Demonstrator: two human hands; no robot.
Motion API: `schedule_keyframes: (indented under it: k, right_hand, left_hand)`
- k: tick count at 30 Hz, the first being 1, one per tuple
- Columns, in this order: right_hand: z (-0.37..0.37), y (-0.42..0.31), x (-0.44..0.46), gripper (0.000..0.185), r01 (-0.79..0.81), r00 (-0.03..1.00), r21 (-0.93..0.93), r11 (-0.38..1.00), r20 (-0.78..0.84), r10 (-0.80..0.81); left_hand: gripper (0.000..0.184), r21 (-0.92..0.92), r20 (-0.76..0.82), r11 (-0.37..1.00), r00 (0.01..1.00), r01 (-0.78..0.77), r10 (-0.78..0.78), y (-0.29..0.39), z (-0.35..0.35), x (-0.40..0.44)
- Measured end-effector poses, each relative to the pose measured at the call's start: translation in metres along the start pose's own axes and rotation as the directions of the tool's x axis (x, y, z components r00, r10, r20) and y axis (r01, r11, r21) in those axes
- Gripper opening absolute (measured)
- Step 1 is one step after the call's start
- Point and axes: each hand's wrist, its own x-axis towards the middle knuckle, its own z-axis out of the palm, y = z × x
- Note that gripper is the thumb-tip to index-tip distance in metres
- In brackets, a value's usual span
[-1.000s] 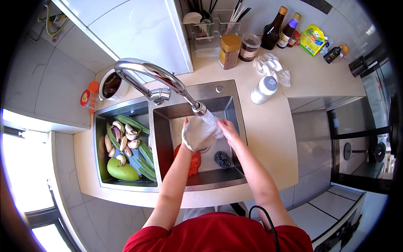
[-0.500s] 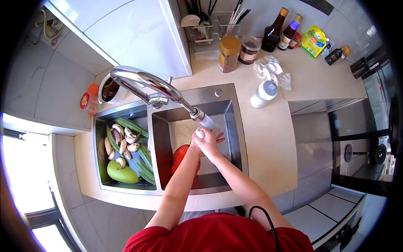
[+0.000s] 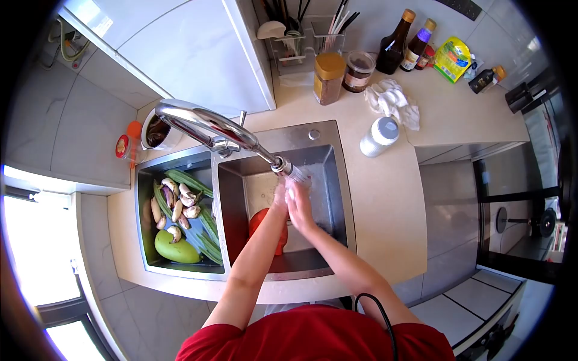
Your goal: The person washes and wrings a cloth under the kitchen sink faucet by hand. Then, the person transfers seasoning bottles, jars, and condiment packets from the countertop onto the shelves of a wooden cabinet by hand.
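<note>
Under the running faucet (image 3: 283, 165), my left hand (image 3: 280, 196) and my right hand (image 3: 300, 207) are pressed together over the right basin (image 3: 328, 198). A small pale, rounded piece (image 3: 291, 194) shows between them, gripped by both hands; its kind is mostly hidden by fingers and water. Below my left forearm a red-orange item (image 3: 259, 224), perhaps a bag or colander, lies in the basin, partly covered.
In the left basin are several pale bulbs (image 3: 187, 200), green ridged gourds (image 3: 208, 222) and a large green oblong fruit (image 3: 177, 247). A white bottle (image 3: 379, 137), a crumpled cloth (image 3: 391, 103), jars (image 3: 329, 78) and sauce bottles (image 3: 395, 45) stand on the counter.
My hands have drawn closer together under the spout, and my right hand's spread fingers are now upright against the left. Less of the pale piece shows, and water splashes over the fingers.
</note>
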Motion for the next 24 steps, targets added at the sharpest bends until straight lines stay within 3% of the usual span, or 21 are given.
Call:
schedule_keyframes:
  k: [1, 3, 4, 6, 7, 9, 10, 11, 12, 13, 15, 17, 18, 19, 21, 22, 24]
  right_hand:
    - [0.0, 0.005, 0.012, 0.039, 0.001, 1.0, 0.004, 1.0, 0.0, -0.001]
    - [-0.007, 0.022, 0.044, 0.027, -0.301, 0.952, -0.05, 0.952, 0.049, 0.303]
    - [-0.006, 0.049, 0.053, 0.024, -0.322, 0.946, -0.028, 0.946, 0.034, 0.322]
    - [0.0, 0.099, 0.054, 0.022, -0.362, 0.932, -0.006, 0.932, -0.031, 0.362]
    - [-0.006, 0.075, 0.049, 0.022, -0.363, 0.931, -0.003, 0.932, -0.033, 0.363]
    - [-0.018, 0.027, 0.027, 0.026, -0.51, 0.859, 0.218, 0.832, 0.085, 0.505]
    - [-0.006, 0.031, 0.009, 0.028, -0.275, 0.96, 0.089, 0.957, -0.032, 0.278]
    - [0.006, 0.035, -0.004, 0.031, -0.027, 0.994, -0.067, 0.997, -0.11, 0.019]
    - [-0.01, -0.003, -0.001, 0.033, -0.141, 0.984, 0.035, 0.989, 0.117, 0.136]
    - [-0.009, -0.009, 0.006, 0.031, 0.028, 0.997, -0.022, 0.999, 0.072, -0.027]
    - [0.005, 0.013, 0.017, 0.029, -0.116, 0.993, -0.309, 0.944, -0.026, 0.114]
    - [-0.007, 0.034, 0.046, 0.028, -0.281, 0.956, -0.074, 0.957, 0.061, 0.286]
    - [-0.005, 0.059, 0.054, 0.029, -0.304, 0.952, 0.009, 0.953, 0.025, 0.304]
    - [-0.001, 0.089, 0.052, 0.029, -0.369, 0.928, 0.06, 0.927, -0.021, 0.371]
    - [-0.004, 0.095, 0.039, 0.034, -0.684, 0.73, 0.169, 0.71, 0.153, 0.667]
    - [-0.006, 0.085, 0.027, 0.034, -0.68, 0.733, 0.163, 0.715, 0.15, 0.663]
    - [0.001, 0.047, -0.011, 0.039, -0.358, 0.933, 0.086, 0.93, 0.014, 0.358]
  left_hand:
    - [0.032, -0.001, 0.081, 1.0, 0.997, -0.007, 0.007, -0.005, 0.001, -0.003]
    - [0.03, 0.233, -0.348, 0.972, 0.93, -0.038, 0.12, -0.026, 0.01, 0.002]
    - [0.031, 0.239, -0.405, 0.97, 0.903, -0.046, 0.142, -0.032, 0.036, -0.012]
    - [0.03, 0.167, -0.337, 0.982, 0.931, -0.089, 0.141, -0.036, 0.021, -0.008]
    - [0.029, 0.181, -0.296, 0.977, 0.941, -0.115, 0.166, -0.037, 0.025, -0.009]
    - [0.029, 0.193, -0.32, 0.979, 0.939, -0.07, 0.13, -0.026, 0.021, -0.002]
    - [0.03, 0.208, -0.349, 0.978, 0.932, -0.022, 0.095, -0.019, 0.018, 0.001]
    - [0.034, 0.295, -0.39, 0.955, 0.916, 0.027, 0.095, -0.014, 0.035, -0.006]
    - [0.034, 0.294, -0.391, 0.956, 0.916, 0.028, 0.093, -0.016, 0.034, -0.005]
    - [0.034, 0.29, -0.387, 0.957, 0.918, 0.029, 0.09, -0.022, 0.032, -0.005]
    - [0.035, 0.286, -0.385, 0.958, 0.918, 0.024, 0.092, -0.033, 0.028, -0.009]
    - [0.036, 0.29, -0.378, 0.957, 0.92, 0.014, 0.102, -0.038, 0.026, -0.011]
    - [0.036, 0.338, -0.464, 0.938, 0.881, 0.077, 0.095, -0.041, 0.042, -0.021]
    - [0.027, 0.345, -0.364, 0.938, 0.925, 0.027, 0.107, -0.043, 0.036, -0.023]
    - [0.033, 0.36, -0.36, 0.933, 0.922, -0.004, 0.143, -0.037, 0.044, -0.018]
    - [0.033, 0.355, -0.355, 0.935, 0.924, -0.007, 0.142, -0.031, 0.046, -0.011]
    - [0.031, 0.279, -0.445, 0.956, 0.894, 0.088, 0.048, -0.019, 0.036, -0.003]
